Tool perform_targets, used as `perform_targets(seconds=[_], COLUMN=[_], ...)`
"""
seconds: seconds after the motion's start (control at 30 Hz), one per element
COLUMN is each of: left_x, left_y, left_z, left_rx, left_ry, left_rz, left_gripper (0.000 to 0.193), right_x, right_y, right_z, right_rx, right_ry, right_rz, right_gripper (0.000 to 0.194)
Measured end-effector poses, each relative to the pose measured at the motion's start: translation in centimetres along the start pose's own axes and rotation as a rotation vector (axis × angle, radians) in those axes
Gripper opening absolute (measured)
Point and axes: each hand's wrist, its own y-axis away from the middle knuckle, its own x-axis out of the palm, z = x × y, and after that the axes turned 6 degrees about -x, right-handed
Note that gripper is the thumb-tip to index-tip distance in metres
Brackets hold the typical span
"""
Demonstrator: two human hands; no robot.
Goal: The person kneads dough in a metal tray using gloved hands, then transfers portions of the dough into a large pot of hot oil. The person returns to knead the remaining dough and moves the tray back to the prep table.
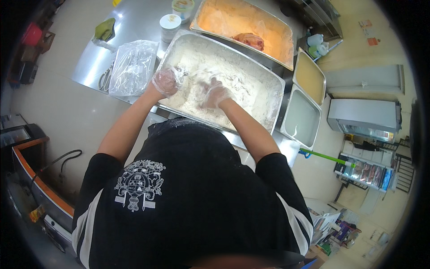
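Note:
Before me is a large stainless steel pan with a bed of white flour-like powder. My left hand, in a clear plastic glove, is at the pan's left side with its fingers curled. Beside its fingertips is a powdered lump, too unclear to name; I cannot tell whether the hand grips it. In the middle of the pan my right hand, also in a clear glove, reaches into the powder, fingers apart and blurred. No object shows in it.
Behind stands a second steel pan with orange contents and a piece of raw meat. Two smaller pans hold yellowish and whitish liquid at right. A clear plastic bag, scissors and a white-lidded tub are left.

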Motion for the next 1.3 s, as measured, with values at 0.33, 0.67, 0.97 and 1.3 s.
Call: perform_targets(seconds=[0.33,0.67,0.97,1.3], left_x=[0.8,0.3,-0.1,-0.6], left_y=[0.3,0.2,0.2,0.3], left_z=[0.3,0.2,-0.1,-0.5], left_rx=[-0.124,-0.065,-0.015,-0.056], left_ry=[0.014,0.041,0.104,0.034], left_rz=[0.052,0.006,-0.028,-0.004], left_gripper=[0.037,0.039,0.04,0.039], right_x=[2.5,5.3,1.6,5.3], right_y=[0.6,-3.7,5.8,4.7], right_z=[-3.6,-9.0,-16.3,-5.3], right_rx=[0.15,0.153,0.068,0.077], right_ry=[-0.059,-1.053,-1.417,0.173], right_rz=[-0.11,-0.386,-0.111,-0.034], right_gripper=[0.082,0.071,0.086,0.098])
